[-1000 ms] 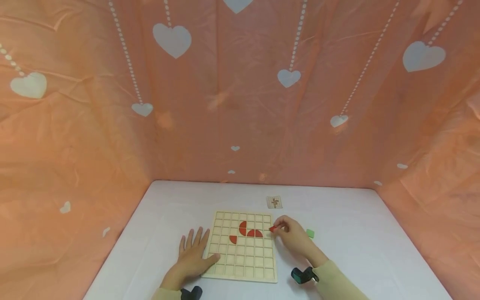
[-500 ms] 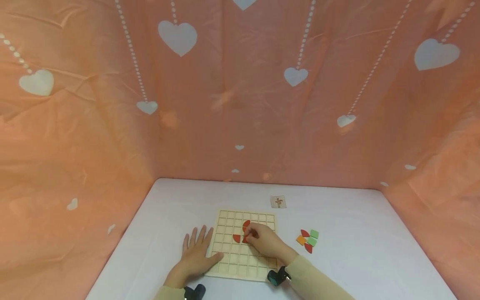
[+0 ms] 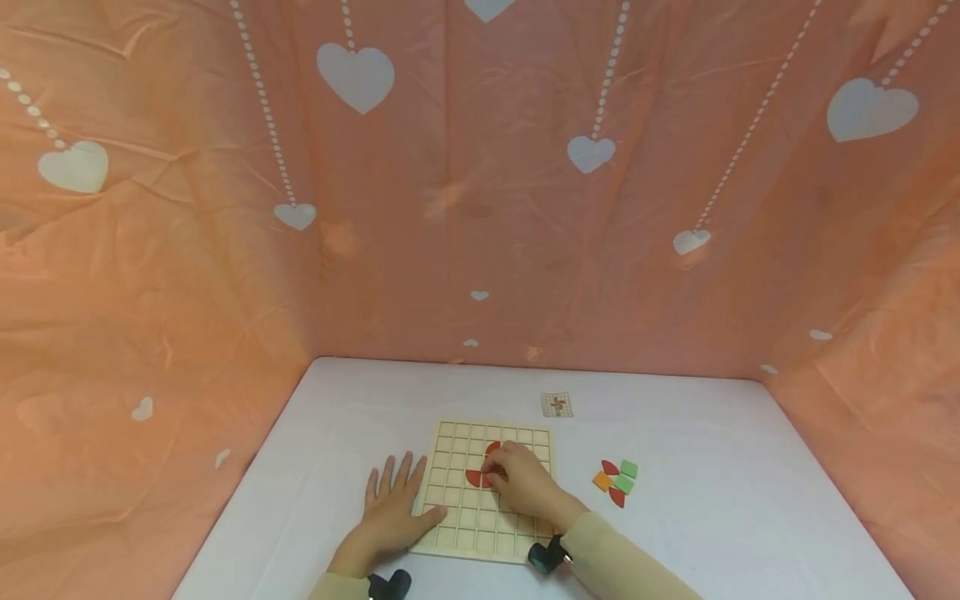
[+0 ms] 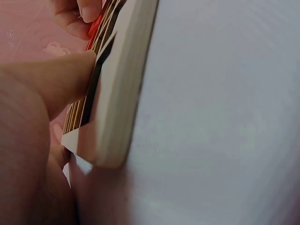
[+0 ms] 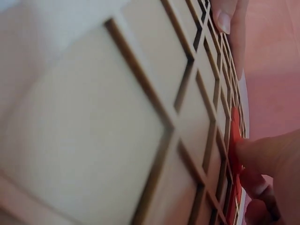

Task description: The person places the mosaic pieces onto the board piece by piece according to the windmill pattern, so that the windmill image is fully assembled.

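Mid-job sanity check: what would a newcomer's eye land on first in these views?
Probably the orange backdrop with its white hearts, rising behind the white table. Next, the pale gridded board on the table, where the right hand touches red pieces and the left hand rests its thumb on the left side. Then the bright loose pieces right of the board.

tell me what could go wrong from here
The person's right hand touches the flat red curved-edged pieces on the pale wooden grid board, so it might nudge one out of place. If the left hand lifts off the board's edge, the board could slide. The beige right sleeve might sweep aside the flat orange square piece nearby.
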Action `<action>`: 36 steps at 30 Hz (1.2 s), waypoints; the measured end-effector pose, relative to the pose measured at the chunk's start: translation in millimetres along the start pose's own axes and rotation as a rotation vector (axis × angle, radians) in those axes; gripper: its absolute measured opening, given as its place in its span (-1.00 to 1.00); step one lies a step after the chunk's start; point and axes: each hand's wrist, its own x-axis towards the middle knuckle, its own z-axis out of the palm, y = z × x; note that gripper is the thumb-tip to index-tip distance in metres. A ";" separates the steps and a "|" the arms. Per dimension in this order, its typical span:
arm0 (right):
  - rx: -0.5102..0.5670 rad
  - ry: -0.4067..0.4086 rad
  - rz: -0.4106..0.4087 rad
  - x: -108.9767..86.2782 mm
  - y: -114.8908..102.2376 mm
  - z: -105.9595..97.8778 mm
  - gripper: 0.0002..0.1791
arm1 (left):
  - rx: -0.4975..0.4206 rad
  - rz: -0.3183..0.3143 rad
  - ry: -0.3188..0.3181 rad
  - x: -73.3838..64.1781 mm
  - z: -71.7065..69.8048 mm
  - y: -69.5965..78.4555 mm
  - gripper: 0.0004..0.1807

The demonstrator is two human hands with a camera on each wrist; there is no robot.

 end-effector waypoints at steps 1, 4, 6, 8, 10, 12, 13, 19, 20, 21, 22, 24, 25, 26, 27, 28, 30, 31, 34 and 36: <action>-0.007 0.002 0.001 -0.4 -0.4 -0.1 -0.95 | -0.004 0.006 0.000 0.0 -1.1 0.9 0.03; -0.011 -0.002 0.013 -1.2 -0.7 -0.6 -0.94 | 0.001 0.003 -0.012 0.3 -3.3 2.3 0.03; -0.007 -0.002 0.029 -1.7 0.0 -0.9 -0.92 | -0.007 0.000 -0.018 0.5 -4.9 3.6 0.03; -0.002 0.005 0.041 -2.9 1.0 -1.5 -0.90 | -0.006 -0.007 -0.025 0.4 -5.7 4.3 0.04; -0.005 0.014 0.050 -4.2 2.0 -1.9 -0.88 | -0.004 -0.010 -0.027 0.1 -6.4 4.6 0.05; -0.015 0.022 0.050 -5.5 2.4 -2.2 -0.88 | -0.006 -0.013 -0.024 0.0 -6.6 4.5 0.04; -0.018 0.026 0.048 -6.1 2.5 -2.2 -0.88 | -0.005 -0.014 -0.022 0.0 -6.6 4.4 0.04; -0.021 0.046 0.042 -6.9 1.8 0.2 -0.90 | 0.001 -0.012 -0.022 0.2 -6.9 5.6 0.04; -0.018 0.048 0.046 -6.8 1.6 0.5 -0.90 | 0.001 -0.011 -0.023 0.3 -7.0 5.7 0.04; -0.015 0.051 0.049 -6.7 1.3 0.7 -0.90 | -0.001 -0.010 -0.023 0.3 -7.2 5.7 0.04; -0.012 0.054 0.053 -6.5 1.0 0.8 -0.90 | -0.005 -0.010 -0.024 0.3 -7.4 5.5 0.04; -0.010 0.061 0.056 -6.3 1.1 1.3 -0.89 | -0.009 -0.010 -0.020 0.7 -7.2 4.8 0.04; -0.004 0.062 0.058 -6.4 1.2 1.6 -0.88 | -0.011 -0.009 -0.017 0.8 -7.1 4.7 0.04; 0.005 0.062 0.060 -6.7 1.5 1.7 -0.87 | -0.008 -0.011 -0.016 0.8 -6.8 4.5 0.04; 0.016 0.061 0.064 -7.6 1.9 1.6 -0.86 | -0.004 -0.013 -0.015 0.8 -6.3 4.2 0.03; 0.032 0.059 0.070 -8.9 2.5 0.9 -0.84 | 0.001 -0.017 -0.017 0.6 -5.8 4.2 0.03; 0.082 0.059 0.092 -12.7 5.0 -2.2 -0.82 | 0.006 -0.023 -0.022 0.4 -4.0 3.7 0.03; 0.107 0.062 0.107 -15.0 7.0 -5.0 -0.81 | 0.001 -0.022 -0.021 0.1 -3.7 3.7 0.02; 0.189 0.097 0.174 -23.8 16.6 -17.7 -0.78 | -0.008 -0.025 -0.023 0.1 -3.2 3.8 0.03; 0.221 0.132 0.230 -30.5 25.9 -28.2 -0.76 | -0.017 -0.022 -0.017 0.0 -4.2 4.7 0.03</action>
